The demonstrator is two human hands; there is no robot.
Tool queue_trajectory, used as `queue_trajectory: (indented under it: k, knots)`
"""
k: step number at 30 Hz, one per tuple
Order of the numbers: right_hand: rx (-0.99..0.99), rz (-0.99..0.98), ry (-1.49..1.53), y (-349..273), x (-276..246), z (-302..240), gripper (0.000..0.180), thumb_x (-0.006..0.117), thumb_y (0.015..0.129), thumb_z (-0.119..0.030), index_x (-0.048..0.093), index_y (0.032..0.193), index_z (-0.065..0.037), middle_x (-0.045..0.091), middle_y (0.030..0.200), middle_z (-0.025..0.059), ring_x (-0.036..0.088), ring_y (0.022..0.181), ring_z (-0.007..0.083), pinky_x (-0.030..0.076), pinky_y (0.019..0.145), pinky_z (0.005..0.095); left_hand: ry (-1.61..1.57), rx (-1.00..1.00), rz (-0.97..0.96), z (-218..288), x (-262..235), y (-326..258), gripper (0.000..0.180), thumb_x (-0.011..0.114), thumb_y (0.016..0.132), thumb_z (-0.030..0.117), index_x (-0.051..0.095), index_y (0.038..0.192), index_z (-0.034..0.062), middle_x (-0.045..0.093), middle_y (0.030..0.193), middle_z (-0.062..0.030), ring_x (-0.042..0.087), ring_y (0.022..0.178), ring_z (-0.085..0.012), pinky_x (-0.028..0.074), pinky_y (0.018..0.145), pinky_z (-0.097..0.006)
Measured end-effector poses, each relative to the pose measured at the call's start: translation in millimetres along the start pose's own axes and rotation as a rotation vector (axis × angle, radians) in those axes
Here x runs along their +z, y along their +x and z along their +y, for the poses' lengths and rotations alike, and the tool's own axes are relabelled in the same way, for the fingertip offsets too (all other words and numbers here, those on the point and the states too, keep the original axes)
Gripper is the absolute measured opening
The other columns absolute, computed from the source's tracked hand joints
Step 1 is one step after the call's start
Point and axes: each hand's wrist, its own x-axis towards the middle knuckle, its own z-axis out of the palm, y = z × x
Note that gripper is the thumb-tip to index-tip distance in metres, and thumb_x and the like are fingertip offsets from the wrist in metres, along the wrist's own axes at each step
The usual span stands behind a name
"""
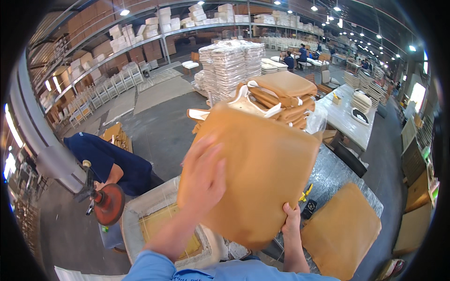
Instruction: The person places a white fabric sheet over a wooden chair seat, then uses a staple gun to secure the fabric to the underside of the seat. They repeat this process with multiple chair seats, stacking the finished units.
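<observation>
I hold up a tan leather-like seat cushion (267, 164) in front of me, tilted. My right hand (291, 224) grips its lower edge, thumb on the front. My left hand (204, 175) lies flat on the cushion's left face, fingers spread and blurred. Behind the cushion a pile of the same tan covers with white undersides (281, 96) rests on the worktable. Another tan cushion (340, 232) lies flat on the table at the lower right.
A person in a dark blue shirt (110, 164) bends over at the left, near a red round tool (108, 203). A white tray with yellow foam (164, 225) sits below. Wrapped white stacks (229, 63), a long table (349, 117) and shelving with boxes stand behind.
</observation>
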Motion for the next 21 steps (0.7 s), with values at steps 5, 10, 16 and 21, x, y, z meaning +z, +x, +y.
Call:
queue_trajectory:
  k: [5,10,16,21]
  knots:
    - [-0.017,-0.016,0.27,143.4,102.2,17.9,0.054,0.067,0.104,-0.017,0.045,0.153,-0.006,0.06,0.142,0.0094,0.062,0.128,0.0268,0.055,0.105,0.0446,0.223,-0.616,-0.218,-26.5,-50.9,-165.1,0.038,0.07,0.092,0.014,0.058,0.126,0.0031,0.057,0.133,-0.023,0.054,0.12,-0.0398,0.04,0.106,-0.052]
    - [-0.11,-0.003,0.274,311.0,171.2,23.8,0.056,0.07,0.104,-0.02,0.046,0.153,-0.006,0.06,0.144,0.0085,0.06,0.129,0.0261,0.053,0.108,0.0458,0.133,-0.627,-1.223,26.0,-18.7,-313.7,0.046,0.077,0.088,0.03,0.069,0.131,0.0169,0.05,0.155,-0.0157,0.036,0.15,-0.0432,0.026,0.121,-0.067]
    - [-0.053,0.176,0.19,421.7,197.4,104.2,0.058,0.079,0.097,-0.018,0.053,0.147,-0.005,0.062,0.143,0.0091,0.062,0.125,0.0268,0.056,0.103,0.0492,0.186,-0.641,-1.078,38.9,-9.4,-358.4,0.03,0.07,0.094,0.034,0.077,0.119,0.0201,0.053,0.159,-0.0048,0.032,0.156,-0.0379,0.015,0.126,-0.071]
    - [0.088,0.356,0.144,427.1,204.7,171.0,0.061,0.081,0.096,-0.018,0.051,0.147,-0.001,0.061,0.145,0.0114,0.062,0.124,0.0274,0.056,0.101,0.0495,0.211,-0.68,-1.052,42.1,-8.8,-372.4,0.026,0.07,0.093,0.031,0.077,0.115,0.0181,0.052,0.159,-0.0077,0.031,0.156,-0.04,0.015,0.125,-0.072]
